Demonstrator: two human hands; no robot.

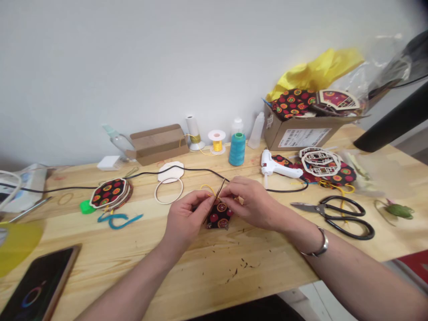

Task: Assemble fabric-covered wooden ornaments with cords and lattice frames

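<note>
A small piece of dark patterned fabric (pixel 219 217) with red and orange round motifs hangs between my hands, just above the wooden table. My left hand (pixel 187 218) pinches its upper left side, thumb and forefinger pressed together. At its upper right, my right hand (pixel 249 203) also has its fingers closed on the fabric edge. A thin dark pointed tool (pixel 220 188) sticks up between the fingertips; which hand carries it is unclear. Part of the fabric is hidden behind the fingers.
Black-handled scissors (pixel 334 214) and a white glue gun (pixel 279 167) lie right. Behind stand a teal thread cone (pixel 237 150), a yellow spool (pixel 217 145) and a full cardboard box (pixel 301 132). Left are a wooden ring (pixel 156 195), stacked patterned pieces (pixel 109 192) and a phone (pixel 40 285).
</note>
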